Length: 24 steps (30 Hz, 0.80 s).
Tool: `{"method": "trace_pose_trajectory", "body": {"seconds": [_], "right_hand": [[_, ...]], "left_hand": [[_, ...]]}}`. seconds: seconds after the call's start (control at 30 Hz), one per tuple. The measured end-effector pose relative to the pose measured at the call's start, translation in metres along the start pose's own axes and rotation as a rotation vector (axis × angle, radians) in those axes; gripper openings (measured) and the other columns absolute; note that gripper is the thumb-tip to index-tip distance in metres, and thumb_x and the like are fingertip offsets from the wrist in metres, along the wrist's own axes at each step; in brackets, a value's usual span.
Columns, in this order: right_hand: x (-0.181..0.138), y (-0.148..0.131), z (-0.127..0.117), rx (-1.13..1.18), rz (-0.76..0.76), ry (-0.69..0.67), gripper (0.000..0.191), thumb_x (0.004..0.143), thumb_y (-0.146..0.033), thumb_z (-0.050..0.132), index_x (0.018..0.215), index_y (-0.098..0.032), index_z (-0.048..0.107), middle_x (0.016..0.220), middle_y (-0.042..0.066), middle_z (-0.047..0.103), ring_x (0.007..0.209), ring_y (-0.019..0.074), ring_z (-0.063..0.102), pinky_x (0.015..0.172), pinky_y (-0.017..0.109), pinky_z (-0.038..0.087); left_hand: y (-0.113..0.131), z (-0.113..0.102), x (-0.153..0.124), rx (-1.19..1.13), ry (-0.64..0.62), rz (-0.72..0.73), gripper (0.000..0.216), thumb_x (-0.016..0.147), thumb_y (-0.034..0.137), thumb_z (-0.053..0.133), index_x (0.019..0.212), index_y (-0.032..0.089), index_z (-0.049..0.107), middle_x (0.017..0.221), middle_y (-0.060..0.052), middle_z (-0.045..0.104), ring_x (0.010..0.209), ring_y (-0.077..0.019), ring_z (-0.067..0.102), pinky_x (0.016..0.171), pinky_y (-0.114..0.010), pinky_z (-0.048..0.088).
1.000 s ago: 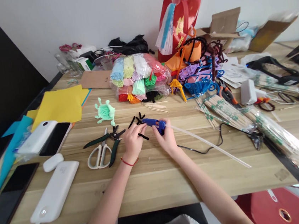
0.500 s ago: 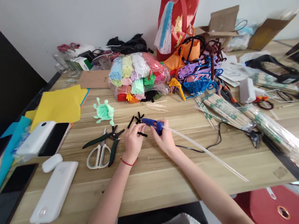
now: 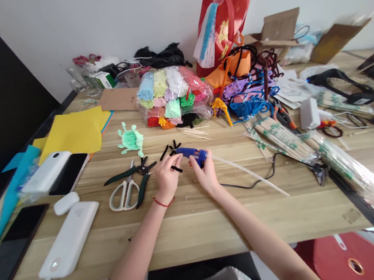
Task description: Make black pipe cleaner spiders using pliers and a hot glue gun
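My right hand is wrapped round a blue glue gun, whose nozzle points left towards my other hand. A long translucent glue stick sticks out of the gun's back end. Between its closed fingers my left hand pinches a short black pipe cleaner, close to the nozzle. Whether the nozzle touches it I cannot tell. More short black pipe cleaner pieces lie on the table just beyond. Left of my hands are green-handled pliers and white scissors. A mint-green fuzzy figure stands behind them.
Bagged colourful pipe cleaners lie at the back, with thin wooden sticks before them. A black cord runs right towards packs of wooden sticks. Phones and a white power bank are at left.
The glue gun has turned slightly, so the glue stick's free end has swung up and towards the left. My left hand still pinches the black pipe cleaner near the nozzle.
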State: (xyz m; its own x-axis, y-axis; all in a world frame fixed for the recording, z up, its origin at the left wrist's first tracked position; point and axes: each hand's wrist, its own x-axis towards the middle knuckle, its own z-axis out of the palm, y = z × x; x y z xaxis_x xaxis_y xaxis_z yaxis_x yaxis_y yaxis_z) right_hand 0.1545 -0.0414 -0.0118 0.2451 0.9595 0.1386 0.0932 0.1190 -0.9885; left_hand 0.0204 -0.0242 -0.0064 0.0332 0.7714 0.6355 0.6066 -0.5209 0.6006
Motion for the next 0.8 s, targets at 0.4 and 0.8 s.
{"method": "trace_pose_trajectory", "body": {"seconds": [0.4, 0.8], "right_hand": [[-0.0039, 0.0017, 0.0001, -0.241, -0.177, -0.003, 0.028, 0.087, -0.038, 0.053, 0.106, -0.021, 0.040, 0.095, 0.007, 0.060, 0.083, 0.0199, 0.061, 0.075, 0.033, 0.048], [0.0033, 0.0052, -0.0045, -0.270, -0.201, -0.015, 0.030, 0.086, -0.039, 0.053, 0.107, -0.020, 0.042, 0.093, 0.009, 0.063, 0.083, 0.0226, 0.063, 0.075, 0.036, 0.049]], "left_hand": [[-0.0014, 0.0085, -0.0025, -0.046, -0.019, -0.114, 0.009, 0.087, 0.021, 0.057, 0.093, 0.017, 0.064, 0.088, -0.006, 0.067, 0.080, -0.0138, 0.064, 0.064, -0.023, 0.052], [-0.0051, 0.0099, -0.0010, -0.110, -0.047, -0.116, 0.011, 0.086, 0.012, 0.055, 0.094, 0.018, 0.059, 0.093, -0.006, 0.065, 0.085, -0.0135, 0.064, 0.068, -0.023, 0.054]]}}
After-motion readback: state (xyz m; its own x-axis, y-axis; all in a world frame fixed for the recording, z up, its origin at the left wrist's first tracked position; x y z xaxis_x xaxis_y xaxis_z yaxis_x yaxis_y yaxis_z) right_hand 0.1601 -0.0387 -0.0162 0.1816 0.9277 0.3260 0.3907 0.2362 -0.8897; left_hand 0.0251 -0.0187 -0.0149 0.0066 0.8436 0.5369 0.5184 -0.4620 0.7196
